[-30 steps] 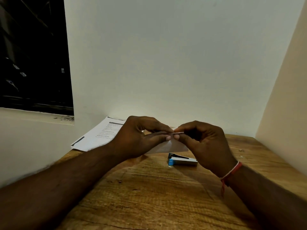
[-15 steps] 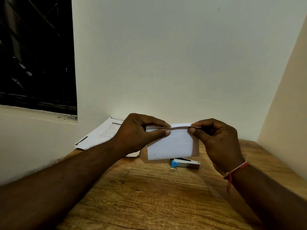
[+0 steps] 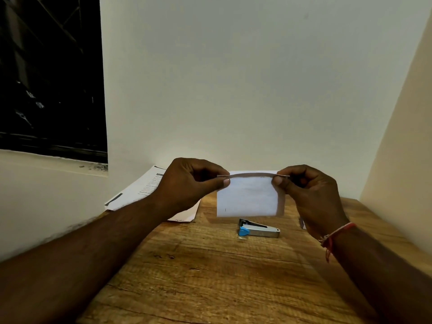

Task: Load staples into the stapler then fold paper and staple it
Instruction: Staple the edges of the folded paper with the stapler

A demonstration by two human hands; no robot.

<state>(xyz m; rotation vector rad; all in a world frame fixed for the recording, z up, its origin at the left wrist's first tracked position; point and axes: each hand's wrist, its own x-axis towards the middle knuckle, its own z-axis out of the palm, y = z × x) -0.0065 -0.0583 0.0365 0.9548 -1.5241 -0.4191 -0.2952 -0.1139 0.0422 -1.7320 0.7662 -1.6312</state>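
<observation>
A small white folded paper [image 3: 249, 197] hangs in the air above the wooden table, its folded edge on top. My left hand [image 3: 189, 183] pinches the left end of that fold between thumb and fingers. My right hand [image 3: 308, 195] pinches the right end, a red thread band on its wrist. Below the paper a small silver stapler [image 3: 258, 229] with a blue end lies flat on the table, untouched by either hand.
Printed sheets [image 3: 145, 190] lie at the table's back left, partly under my left hand. A small pale object [image 3: 302, 223] peeks out by my right wrist. White walls close in behind and on the right. The wooden table [image 3: 210, 277] stretches toward me.
My hands have risen and drawn apart along the fold. The paper, first bunched between my fingertips, now hangs down as a flat sheet. The stapler has stayed put.
</observation>
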